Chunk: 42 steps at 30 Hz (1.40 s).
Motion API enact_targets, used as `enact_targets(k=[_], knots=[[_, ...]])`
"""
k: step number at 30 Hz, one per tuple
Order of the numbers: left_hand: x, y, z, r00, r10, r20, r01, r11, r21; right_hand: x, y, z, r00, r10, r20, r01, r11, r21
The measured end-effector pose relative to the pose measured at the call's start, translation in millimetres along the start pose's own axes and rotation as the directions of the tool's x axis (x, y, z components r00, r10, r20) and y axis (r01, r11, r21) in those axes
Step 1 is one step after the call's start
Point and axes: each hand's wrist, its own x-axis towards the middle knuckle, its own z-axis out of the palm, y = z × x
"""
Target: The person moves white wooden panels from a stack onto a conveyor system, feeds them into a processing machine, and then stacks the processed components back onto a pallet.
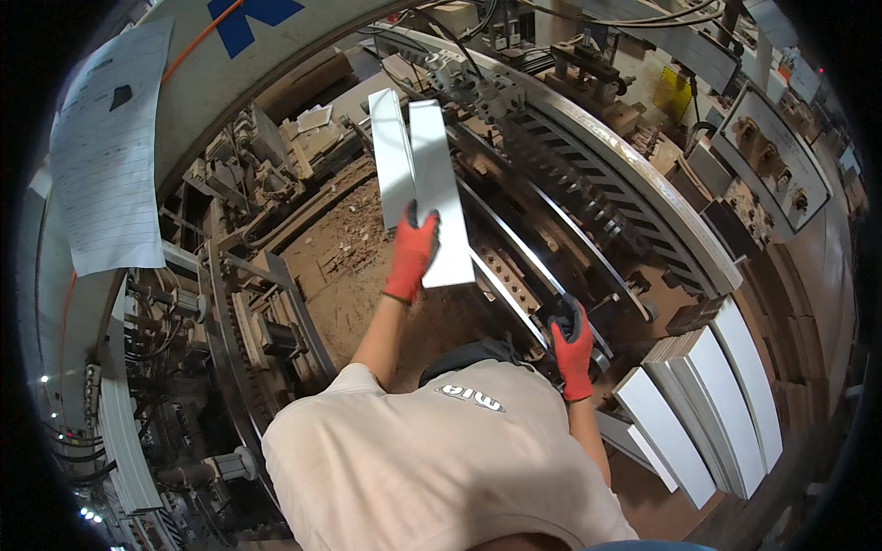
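Note:
My left hand (415, 250), in a red glove with dark fingertips, is closed on long white boards (443, 211). They fan slightly apart at their far ends, one partly over another board (390, 147). The boards are above the dusty machine bed, pointing away from me. My right hand (573, 356), gloved the same way, is by the near end of a shiny metal rail (524, 317). Its fingers are half curled with a gap at the thumb, and no board shows in it. Whether it touches the rail is hard to make out.
White boards (703, 395) stand in a stack at the lower right. Parallel metal rails and a toothed machine beam (597, 197) run along the right. Sawdust and chips (344, 243) cover the machine bed. A lined paper sheet (110, 156) hangs from the frame at left.

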Motion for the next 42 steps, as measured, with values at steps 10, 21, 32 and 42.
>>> enact_targets(k=[10, 21, 32, 42], knots=[[131, 2, -66, 0.996, 0.086, -0.032, -0.075, 0.966, 0.249, 7, 30, 3, 0.995, 0.01, 0.1, -0.013, 1.0, 0.027], [183, -55, -127, 0.963, 0.224, 0.15, -0.027, -0.476, 0.879, -54, -67, -117, 0.993, -0.107, 0.055, 0.12, 0.909, -0.399], [-45, 70, 92, 0.792, 0.512, 0.332, -0.609, 0.629, 0.483, -170, -7, -302, 0.93, 0.335, -0.152, -0.253, 0.28, -0.926], [-114, 59, 115, 0.289, 0.087, 0.953, -0.446, 0.894, 0.054, -167, 13, -303, 0.958, 0.27, -0.096, -0.184, 0.326, -0.927]])
